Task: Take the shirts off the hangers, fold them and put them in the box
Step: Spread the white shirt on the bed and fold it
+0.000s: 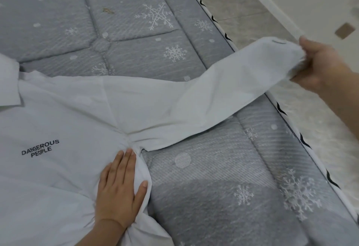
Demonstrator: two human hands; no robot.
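White, thin and slightly crinkled, the shirt (58,129) lies spread on the quilted grey mattress (213,177) with snowflake stitching, collar toward the left, black lettering "DANGEROUS PEOPLE" on its chest. Flat on it by the armpit, the left hand (120,185) presses with straight fingers where the cloth bunches. One long sleeve (223,86) stretches past the mattress's right edge, its cuff pinched in the right hand (318,64) above the tiled floor (242,12).
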